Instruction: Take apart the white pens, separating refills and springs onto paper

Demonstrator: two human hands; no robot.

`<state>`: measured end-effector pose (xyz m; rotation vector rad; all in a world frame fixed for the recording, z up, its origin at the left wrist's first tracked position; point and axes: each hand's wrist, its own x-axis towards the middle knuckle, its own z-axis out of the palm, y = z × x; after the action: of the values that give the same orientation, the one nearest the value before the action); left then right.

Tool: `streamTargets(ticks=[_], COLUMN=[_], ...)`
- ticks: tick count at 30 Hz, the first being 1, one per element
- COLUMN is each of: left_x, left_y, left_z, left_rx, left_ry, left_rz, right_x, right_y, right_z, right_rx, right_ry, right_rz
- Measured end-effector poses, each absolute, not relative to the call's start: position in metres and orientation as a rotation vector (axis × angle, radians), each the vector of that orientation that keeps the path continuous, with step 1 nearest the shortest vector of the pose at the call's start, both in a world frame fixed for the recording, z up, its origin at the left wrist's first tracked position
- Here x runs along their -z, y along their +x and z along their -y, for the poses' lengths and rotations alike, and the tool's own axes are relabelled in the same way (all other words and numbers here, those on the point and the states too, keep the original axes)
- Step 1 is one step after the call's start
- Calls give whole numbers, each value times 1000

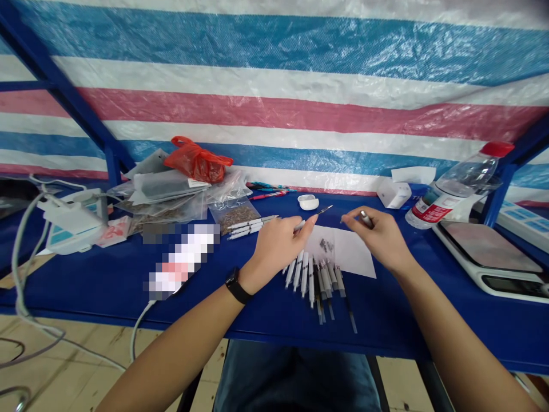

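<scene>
My left hand (pixel 278 246), wearing a black wristband, is closed on a white pen barrel (pixel 299 225). A thin metal-tipped refill (pixel 325 210) sticks out past its fingers. To the right, my right hand (pixel 377 232) is closed around a short grey pen part (pixel 366 219), with thumb and index finger pinched together. Between and below the hands lie several white pen barrels (pixel 304 274), several grey barrel pieces (pixel 332 274) and thin refills (pixel 351 315). Small dark metal pieces, perhaps springs, (pixel 326 246) rest on a white paper sheet (pixel 354 252).
Assembled white pens (pixel 249 228) lie left of my left hand, beside plastic bags of small parts (pixel 235 214). A red bag (pixel 199 160), a white earphone case (pixel 307 202), a water bottle (pixel 450 191), a scale (pixel 489 246) and a cabled phone (pixel 184 263) are around.
</scene>
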<state>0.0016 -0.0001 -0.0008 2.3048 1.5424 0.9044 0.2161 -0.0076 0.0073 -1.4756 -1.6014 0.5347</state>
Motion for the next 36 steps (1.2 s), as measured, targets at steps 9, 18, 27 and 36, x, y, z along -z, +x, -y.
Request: streamTargets(ticks=[9,18,27,36], left_x=[6,1,3,-9], left_y=[4,4,7,-3], left_z=[1,1,4,2], left_rx=[-854,-863,-754,-388], left_ry=[2307,2309,2263,2418], left_rz=[-1520,-1507,-1452,-1464], right_x=[3,-5,1,1], right_y=[205,208,198,203], right_z=[9,9,11,4], right_rx=[-545,-681,-874,-750], right_ry=[-1730,-1437,-1184,-1185], right_rz=[2178,1705,1427,1080])
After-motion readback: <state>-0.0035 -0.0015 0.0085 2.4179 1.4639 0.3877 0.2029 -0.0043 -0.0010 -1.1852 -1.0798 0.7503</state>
